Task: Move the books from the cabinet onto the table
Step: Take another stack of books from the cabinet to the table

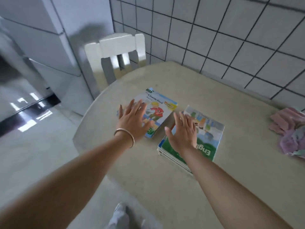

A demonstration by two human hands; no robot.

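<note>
While the head view shows no cabinet, two stacks of books already lie mid-tabletop (165, 187): left stack (160, 111), right stack (206, 134). Left hand (133, 121) and right hand (183, 133), fingers spread flat, each rest on one. Book count per stack unclear; remaining books cannot be judged.

The left hand (134, 119) covers the near left part of the Seaside Shock book (158, 111), and the right hand (182, 133) hides the left half of the English book stack (206, 129), leaving only "Eng" readable. Right of that stack, the pink cloth (290, 129) is cut off by the picture's edge. Whether either palm touches its cover cannot be told through the blur.
</note>
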